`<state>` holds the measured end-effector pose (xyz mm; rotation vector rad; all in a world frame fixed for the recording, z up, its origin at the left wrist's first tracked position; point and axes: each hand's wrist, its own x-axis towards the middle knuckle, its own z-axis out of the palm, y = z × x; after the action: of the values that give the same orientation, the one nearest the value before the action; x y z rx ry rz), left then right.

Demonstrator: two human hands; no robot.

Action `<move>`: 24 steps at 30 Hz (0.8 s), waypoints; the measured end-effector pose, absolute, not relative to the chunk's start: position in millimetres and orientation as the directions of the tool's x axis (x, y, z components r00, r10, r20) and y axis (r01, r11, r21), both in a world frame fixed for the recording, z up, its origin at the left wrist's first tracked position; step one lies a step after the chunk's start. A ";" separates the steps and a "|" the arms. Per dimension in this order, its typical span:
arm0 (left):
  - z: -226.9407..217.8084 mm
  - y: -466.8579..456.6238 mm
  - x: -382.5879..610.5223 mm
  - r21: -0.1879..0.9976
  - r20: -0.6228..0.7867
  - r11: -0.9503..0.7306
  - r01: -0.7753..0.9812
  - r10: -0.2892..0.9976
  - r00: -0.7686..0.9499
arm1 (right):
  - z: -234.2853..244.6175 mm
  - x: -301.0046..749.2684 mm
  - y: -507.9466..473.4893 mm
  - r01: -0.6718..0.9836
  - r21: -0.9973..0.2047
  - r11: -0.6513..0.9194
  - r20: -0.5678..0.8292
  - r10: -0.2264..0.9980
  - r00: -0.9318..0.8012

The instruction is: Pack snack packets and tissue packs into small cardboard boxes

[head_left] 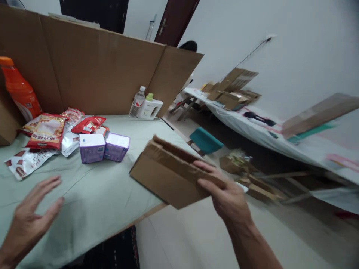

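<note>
My right hand (224,194) grips the right end of a flattened brown cardboard box (165,173), holding it over the table's right edge. My left hand (30,213) hovers open above the pale green table cover (106,194), fingers spread, touching nothing. Two purple and white packs (103,147) stand side by side on the table beyond the hands. Left of them lie several red and white snack bags (47,130).
A tall cardboard screen (98,71) walls the table's back. An orange bottle (19,91) stands far left; a clear water bottle (137,101) and a white jug (150,108) stand at the back. To the right are a teal stool (204,140), floor clutter and another covered table (266,130) bearing boxes.
</note>
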<state>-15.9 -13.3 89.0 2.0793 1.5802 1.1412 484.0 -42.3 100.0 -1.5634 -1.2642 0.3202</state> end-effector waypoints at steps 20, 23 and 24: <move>78.7 -70.0 -30.3 0.885 -0.011 -0.181 0.429 0.913 0.407 | 168.4 301.4 -36.6 0.467 -0.600 0.650 0.014 0.592 -0.806; 69.5 -68.7 -33.9 0.877 0.025 -0.223 0.424 0.905 0.424 | 163.2 271.1 -33.8 0.592 -0.381 0.710 -0.180 0.571 -0.801; 66.1 -68.6 -36.2 0.869 0.043 -0.247 0.429 0.901 0.431 | 161.5 264.6 -33.6 0.596 -0.367 0.714 -0.189 0.570 -0.799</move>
<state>-36.2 -68.6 66.1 1.8503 1.1342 0.7128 264.6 -33.6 161.5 -1.0102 -2.9655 0.6692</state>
